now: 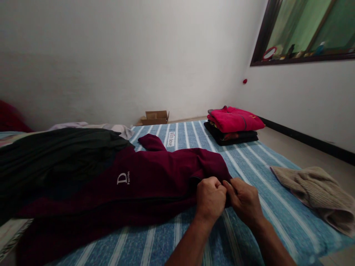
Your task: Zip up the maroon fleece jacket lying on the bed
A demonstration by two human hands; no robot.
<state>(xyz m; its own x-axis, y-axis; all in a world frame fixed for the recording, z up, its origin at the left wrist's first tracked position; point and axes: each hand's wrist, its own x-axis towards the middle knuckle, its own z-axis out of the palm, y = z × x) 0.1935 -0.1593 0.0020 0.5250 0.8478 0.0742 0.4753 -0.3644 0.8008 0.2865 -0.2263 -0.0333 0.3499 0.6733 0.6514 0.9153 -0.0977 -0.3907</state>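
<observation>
A maroon jacket (158, 173) with a white "D Fashion" print lies stretched across the bed, its dark zipper line running lengthwise. At its right end my left hand (211, 195) is closed around the fabric. Close beside it, nearly touching, my right hand (244, 197) pinches the same end of the garment. The part of the cloth inside my fingers is hidden. Over the jacket's left side rests a dark green garment (63, 151), heaped and wrinkled.
Blue striped bedding (191, 138) covers the bed. Folded pink (235, 119) and black clothes (230, 137) are stacked at the far right corner. A beige ribbed cloth (318, 188) lies on the right edge. Behind the bed stands a cardboard box (156, 117) by the wall.
</observation>
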